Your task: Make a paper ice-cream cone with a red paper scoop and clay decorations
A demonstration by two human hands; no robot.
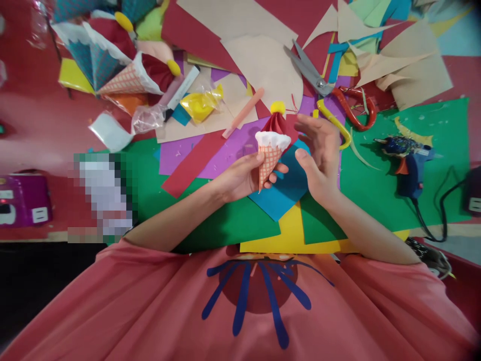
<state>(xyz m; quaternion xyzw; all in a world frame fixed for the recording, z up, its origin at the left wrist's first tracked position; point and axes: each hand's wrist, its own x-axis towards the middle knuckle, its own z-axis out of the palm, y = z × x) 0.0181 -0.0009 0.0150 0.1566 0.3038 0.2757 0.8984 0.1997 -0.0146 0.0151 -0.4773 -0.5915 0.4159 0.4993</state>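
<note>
My left hand (pixel 246 175) has its thumb and fingers wrapped round a craft ice cream cone (pixel 271 155). The cone is orange and checked like a waffle, with a white scalloped rim, a pleated dark red top and a yellow ball (pixel 277 107) at the tip. It is held nearly upright, point down. To the right of it my right hand (pixel 319 155) is raised with fingers and thumb apart, holding nothing and not touching the cone. Beneath the hands lie a blue sheet (pixel 287 188) and a purple sheet (pixel 180 156).
Scissors (pixel 319 85) with red and yellow handles lie open beyond my right hand. A blue glue gun (pixel 411 173) with a black cord rests on green sheets (pixel 376 200) at right. More craft cones (pixel 130 80) are at upper left, near a pink glue stick (pixel 244 113). Beige scraps (pixel 417 65) lie behind.
</note>
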